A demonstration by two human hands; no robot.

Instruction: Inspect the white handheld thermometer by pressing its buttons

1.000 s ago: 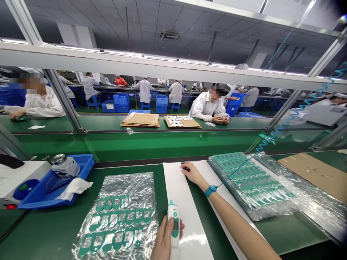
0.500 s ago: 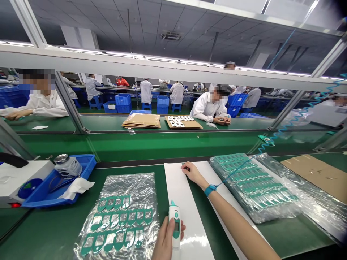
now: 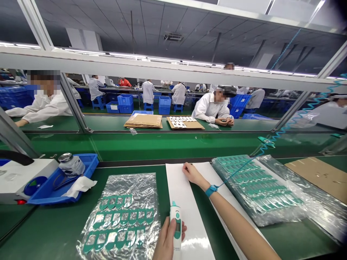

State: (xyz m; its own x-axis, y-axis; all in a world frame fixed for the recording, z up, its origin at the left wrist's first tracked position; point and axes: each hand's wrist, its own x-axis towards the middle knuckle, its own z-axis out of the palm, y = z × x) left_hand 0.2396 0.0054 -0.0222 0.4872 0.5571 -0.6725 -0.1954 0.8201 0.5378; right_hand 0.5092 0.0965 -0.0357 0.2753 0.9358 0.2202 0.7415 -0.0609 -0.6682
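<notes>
My left hand (image 3: 167, 236) is closed around a white and teal ear thermometer (image 3: 176, 229), held upright with its small display facing me and its teal probe tip up. Over the far end of a long white sheet (image 3: 179, 187), my right hand (image 3: 192, 173) has its fingers curled together. Whatever is in those fingers, if anything, is too small to tell. A blue wrist strap (image 3: 211, 190) with a coiled cord circles my right wrist. To the left of the thermometer, a clear plastic bag (image 3: 132, 186) lies with rows of teal frame-shaped pieces (image 3: 119, 218) on it.
On the right are a stack of bagged teal pieces (image 3: 257, 184) and a cardboard sheet (image 3: 320, 177). A blue tray (image 3: 89, 166) with a metal-capped bottle (image 3: 71, 164) and tissue (image 3: 80, 187) stands left, beside a white machine (image 3: 24, 177). Across the bench, co-workers in white coats sit.
The view has shifted slightly. My right-hand fingers look more curled at the sheet's far end, while the thermometer stays in my left hand. The left co-worker's hand has moved lower.
</notes>
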